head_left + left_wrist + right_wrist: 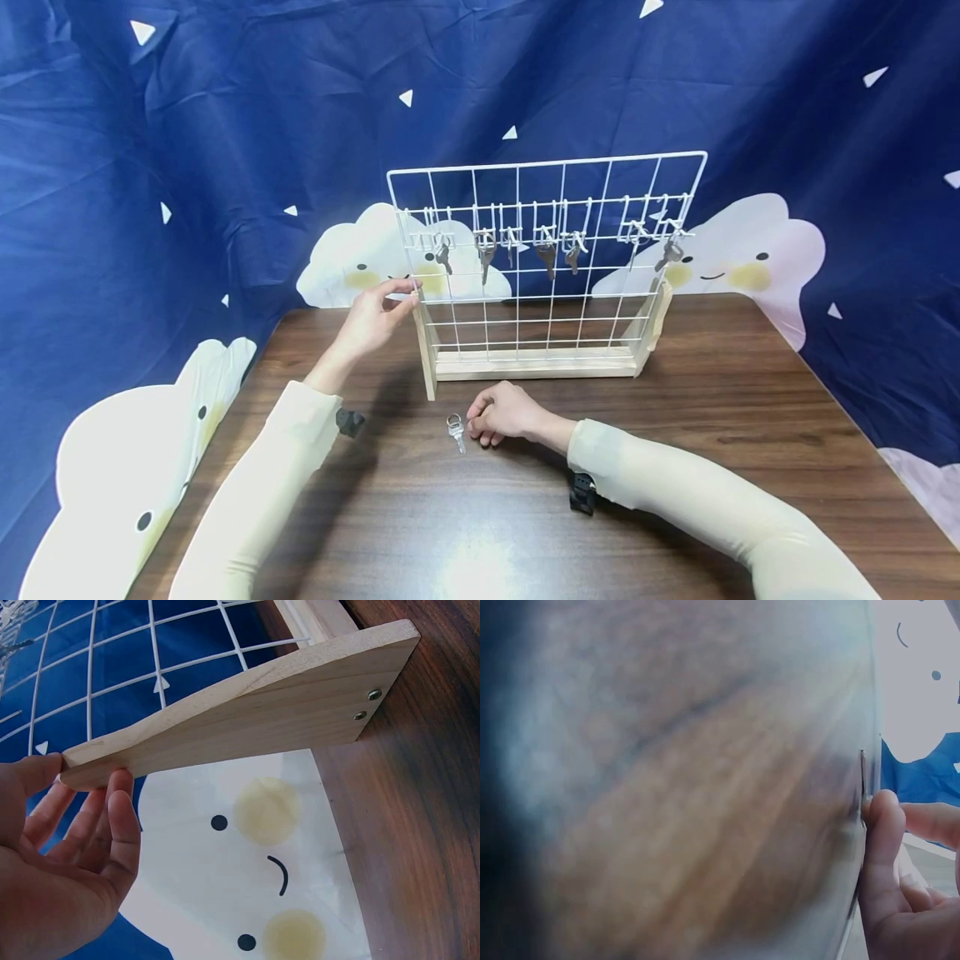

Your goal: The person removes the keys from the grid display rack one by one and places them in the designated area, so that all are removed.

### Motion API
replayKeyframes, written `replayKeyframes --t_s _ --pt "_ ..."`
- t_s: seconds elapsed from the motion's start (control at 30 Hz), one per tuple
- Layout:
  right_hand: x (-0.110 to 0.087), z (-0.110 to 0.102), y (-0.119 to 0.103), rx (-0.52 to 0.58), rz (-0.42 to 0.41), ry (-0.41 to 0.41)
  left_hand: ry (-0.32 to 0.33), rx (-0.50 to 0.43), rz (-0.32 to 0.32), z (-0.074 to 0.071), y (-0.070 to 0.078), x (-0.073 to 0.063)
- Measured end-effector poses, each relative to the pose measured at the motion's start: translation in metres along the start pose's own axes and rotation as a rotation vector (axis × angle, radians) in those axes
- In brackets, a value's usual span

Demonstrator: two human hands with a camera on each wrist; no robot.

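Note:
A white wire-grid key rack with a wooden base [536,367] stands on the table. My left hand [370,321] holds the top of its left wooden side piece [247,712], thumb on one edge and fingers behind. A small silver key [457,432] with a split ring lies on the tabletop in front of the rack's left end. Right beside it, my right hand [504,412] rests low over the table with loosely bent fingers. In the right wrist view the thumb [885,825] is right at a thin metal edge.
Several keys hang from hooks across the grid, among them a dark key [546,258] near the middle and another key [670,252] at the right end. A blue curtain [225,125] with cloud shapes hangs behind the brown wooden table [720,400].

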State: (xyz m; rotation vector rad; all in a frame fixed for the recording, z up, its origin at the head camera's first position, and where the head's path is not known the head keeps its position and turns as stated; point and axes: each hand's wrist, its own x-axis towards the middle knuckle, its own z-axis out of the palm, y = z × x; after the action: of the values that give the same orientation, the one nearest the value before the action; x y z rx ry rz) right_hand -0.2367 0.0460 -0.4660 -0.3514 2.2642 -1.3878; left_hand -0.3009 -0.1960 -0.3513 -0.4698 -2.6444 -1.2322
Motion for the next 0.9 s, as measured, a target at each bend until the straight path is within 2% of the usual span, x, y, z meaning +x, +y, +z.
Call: replayKeyframes --t_s 0.43,0.9 --pt "-0.004 -0.013 -0.009 0.052 -0.013 -0.009 0.003 -0.001 0.004 -0.001 0.001 0.001" --pt "-0.006 -0.023 -0.021 0.061 -0.101 -0.036 0.006 0.011 -0.002 0.0 -0.001 0.0"
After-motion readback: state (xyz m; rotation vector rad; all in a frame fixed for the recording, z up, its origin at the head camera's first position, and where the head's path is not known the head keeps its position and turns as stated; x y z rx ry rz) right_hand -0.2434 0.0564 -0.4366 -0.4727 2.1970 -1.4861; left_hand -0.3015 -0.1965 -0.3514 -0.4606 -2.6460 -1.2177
